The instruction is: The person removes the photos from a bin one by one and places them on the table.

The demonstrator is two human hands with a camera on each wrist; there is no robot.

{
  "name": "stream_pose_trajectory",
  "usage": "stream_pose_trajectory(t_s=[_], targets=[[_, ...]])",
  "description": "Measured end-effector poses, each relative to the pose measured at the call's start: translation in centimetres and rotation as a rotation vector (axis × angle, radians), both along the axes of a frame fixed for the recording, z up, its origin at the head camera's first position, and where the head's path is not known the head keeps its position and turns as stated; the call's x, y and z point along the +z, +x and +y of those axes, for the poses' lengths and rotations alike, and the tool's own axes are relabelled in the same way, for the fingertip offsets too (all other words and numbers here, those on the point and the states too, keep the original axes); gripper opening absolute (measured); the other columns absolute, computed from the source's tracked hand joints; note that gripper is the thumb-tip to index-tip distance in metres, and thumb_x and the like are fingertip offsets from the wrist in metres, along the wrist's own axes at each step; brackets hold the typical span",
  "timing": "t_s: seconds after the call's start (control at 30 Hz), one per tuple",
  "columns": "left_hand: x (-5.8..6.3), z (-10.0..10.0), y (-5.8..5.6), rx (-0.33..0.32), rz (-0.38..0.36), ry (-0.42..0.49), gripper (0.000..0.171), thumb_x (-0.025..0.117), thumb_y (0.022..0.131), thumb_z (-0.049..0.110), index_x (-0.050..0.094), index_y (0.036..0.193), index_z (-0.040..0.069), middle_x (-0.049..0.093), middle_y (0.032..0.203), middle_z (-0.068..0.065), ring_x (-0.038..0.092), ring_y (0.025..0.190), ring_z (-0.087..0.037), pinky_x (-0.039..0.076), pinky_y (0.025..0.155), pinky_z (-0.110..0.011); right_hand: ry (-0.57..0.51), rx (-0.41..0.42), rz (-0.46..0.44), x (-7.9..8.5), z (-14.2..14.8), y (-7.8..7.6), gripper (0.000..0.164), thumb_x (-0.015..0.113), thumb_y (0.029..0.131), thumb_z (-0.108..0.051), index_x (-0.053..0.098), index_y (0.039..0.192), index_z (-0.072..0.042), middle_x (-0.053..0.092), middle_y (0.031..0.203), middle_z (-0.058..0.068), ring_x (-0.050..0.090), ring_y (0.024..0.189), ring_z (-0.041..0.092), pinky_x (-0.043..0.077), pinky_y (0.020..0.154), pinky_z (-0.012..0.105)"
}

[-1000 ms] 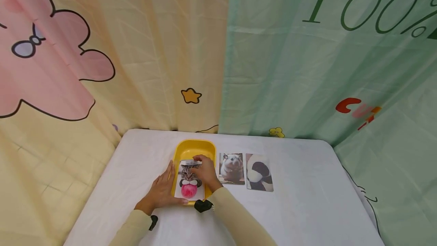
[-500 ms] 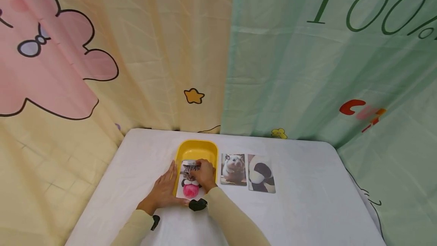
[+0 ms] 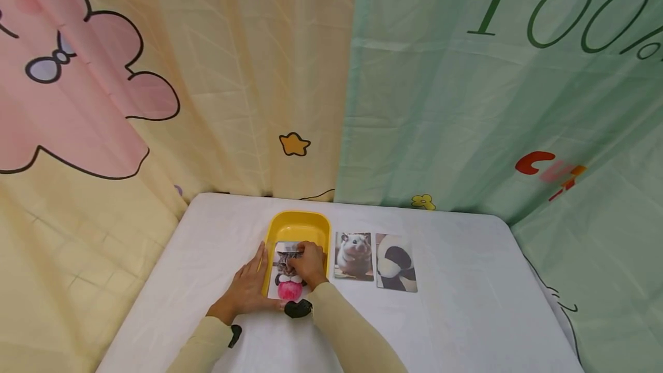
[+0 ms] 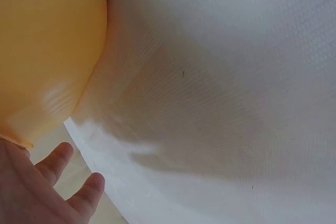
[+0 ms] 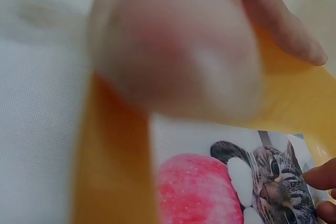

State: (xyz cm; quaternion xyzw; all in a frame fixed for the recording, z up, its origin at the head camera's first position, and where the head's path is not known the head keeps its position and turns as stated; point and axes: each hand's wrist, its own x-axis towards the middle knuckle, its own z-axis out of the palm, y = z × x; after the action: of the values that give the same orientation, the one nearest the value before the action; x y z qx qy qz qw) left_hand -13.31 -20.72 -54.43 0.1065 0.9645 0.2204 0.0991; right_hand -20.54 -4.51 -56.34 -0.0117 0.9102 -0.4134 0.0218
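Note:
A yellow tray (image 3: 295,217) sits on the table with a cat picture card (image 3: 286,266) lying in its nearer half. A pink apple (image 5: 194,187) shows on the picture below the cat. My left hand (image 3: 251,284) braces the tray, its fingers stretched along the left side and its thumb at the front rim. Over the tray, my right hand (image 3: 309,263) holds the picture card near its top edge with curled thumb and fingers. Those fingertips (image 5: 320,176) meet the edge beside the cat's head in the right wrist view. The blurred left thumb covers part of that view.
Right of the tray lie a hamster card (image 3: 354,255) and a panda card (image 3: 396,263), side by side. A white cloth covers the table (image 3: 456,298). Patterned curtains (image 3: 259,85) hang behind it, and dark bands sit at both wrists.
My right hand has shifted slightly left and down over the card, its wrist band moving closer to my left thumb. My left hand keeps its place on the tray.

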Motion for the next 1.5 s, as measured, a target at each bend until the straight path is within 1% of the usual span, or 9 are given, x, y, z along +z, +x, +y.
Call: stream_pose_trajectory(t_s=[0.27, 0.5, 0.63, 0.87, 0.97, 1.1, 1.27, 1.4, 1.5], targets=[[0.2, 0.0, -0.1, -0.004, -0.003, 0.002, 0.137, 0.078, 0.061, 0.066, 0.004, 0.150, -0.009, -0.002, 0.159, -0.022, 0.021, 0.140, -0.042, 0.026, 0.108, -0.061, -0.098, -0.033, 0.056, -0.1, 0.1, 0.0, 0.029, 0.079, 0.075, -0.013, 0.072, 0.102, -0.004, 0.068, 0.087, 0.001, 0.062, 0.084, 0.018, 0.054, 0.077, 0.033], [0.1, 0.0, -0.1, 0.001, 0.005, -0.005, 0.138, 0.077, 0.060, 0.068, 0.005, 0.151, -0.008, -0.001, 0.159, -0.021, 0.025, 0.138, -0.043, 0.027, 0.107, -0.061, -0.346, 0.003, 0.008, -0.2, 0.3, -0.2, 0.033, 0.076, 0.077, -0.004, 0.067, 0.109, 0.002, 0.062, 0.084, 0.004, 0.051, 0.069, 0.009, 0.052, 0.071, 0.028], [0.0, 0.0, -0.2, 0.002, -0.002, -0.013, 0.139, 0.075, 0.060, 0.070, 0.003, 0.151, -0.007, -0.003, 0.159, -0.021, 0.025, 0.138, -0.043, 0.026, 0.108, -0.061, -0.394, -0.009, 0.010, -0.2, 0.4, -0.3, 0.038, 0.074, 0.079, -0.002, 0.064, 0.115, 0.003, 0.062, 0.089, 0.006, 0.049, 0.063, 0.010, 0.050, 0.065, 0.026], [-0.1, 0.1, -0.2, 0.013, 0.007, -0.008, 0.141, 0.074, 0.058, 0.073, 0.005, 0.151, -0.006, -0.001, 0.160, -0.021, 0.029, 0.136, -0.044, 0.028, 0.107, -0.061, -0.332, -0.048, 0.029, -0.1, 0.4, -0.3, 0.043, 0.076, 0.079, -0.006, 0.063, 0.120, 0.000, 0.067, 0.106, 0.011, 0.063, 0.092, 0.021, 0.054, 0.082, 0.037], [-0.2, 0.1, -0.2, 0.021, -0.006, -0.008, 0.141, 0.073, 0.058, 0.074, 0.005, 0.152, -0.005, -0.002, 0.160, -0.020, 0.028, 0.136, -0.044, 0.027, 0.107, -0.061, -0.361, -0.050, 0.005, -0.1, 0.4, -0.3, 0.041, 0.076, 0.080, -0.010, 0.063, 0.118, -0.002, 0.067, 0.110, 0.013, 0.062, 0.090, 0.021, 0.053, 0.082, 0.038], [-0.1, 0.2, -0.2, 0.030, -0.025, 0.000, 0.141, 0.072, 0.058, 0.075, 0.004, 0.152, -0.004, -0.004, 0.160, -0.020, 0.027, 0.137, -0.044, 0.025, 0.108, -0.062, -0.421, -0.053, -0.006, -0.2, 0.5, -0.4, 0.027, 0.075, 0.081, -0.012, 0.066, 0.106, -0.004, 0.064, 0.085, 0.003, 0.050, 0.064, 0.013, 0.048, 0.061, 0.028], [0.1, 0.3, -0.2, 0.020, -0.020, 0.015, 0.140, 0.076, 0.058, 0.071, 0.005, 0.151, -0.008, -0.004, 0.159, -0.022, 0.026, 0.137, -0.045, 0.026, 0.108, -0.062, -0.452, -0.067, 0.026, -0.1, 0.5, -0.3, 0.011, 0.074, 0.082, -0.013, 0.068, 0.090, -0.007, 0.037, 0.054, -0.007, 0.032, 0.048, 0.008, 0.029, 0.044, 0.023], [0.2, 0.3, -0.2, 0.023, -0.037, -0.001, 0.142, 0.074, 0.057, 0.074, 0.005, 0.151, -0.006, -0.005, 0.160, -0.021, 0.025, 0.138, -0.044, 0.025, 0.109, -0.062, -0.436, -0.042, 0.027, 0.3, 0.6, -0.2, 0.008, 0.072, 0.084, -0.013, 0.070, 0.088, -0.007, 0.032, 0.051, -0.007, 0.029, 0.047, 0.008, 0.025, 0.044, 0.022], [0.2, 0.3, -0.1, 0.025, -0.036, -0.005, 0.142, 0.073, 0.057, 0.075, 0.005, 0.151, -0.006, -0.005, 0.160, -0.020, 0.025, 0.138, -0.044, 0.025, 0.109, -0.062, -0.408, 0.015, 0.013, 0.8, 0.9, -0.3, 0.008, 0.069, 0.086, -0.013, 0.070, 0.088, -0.005, 0.040, 0.056, -0.007, 0.034, 0.050, 0.006, 0.030, 0.047, 0.021]])
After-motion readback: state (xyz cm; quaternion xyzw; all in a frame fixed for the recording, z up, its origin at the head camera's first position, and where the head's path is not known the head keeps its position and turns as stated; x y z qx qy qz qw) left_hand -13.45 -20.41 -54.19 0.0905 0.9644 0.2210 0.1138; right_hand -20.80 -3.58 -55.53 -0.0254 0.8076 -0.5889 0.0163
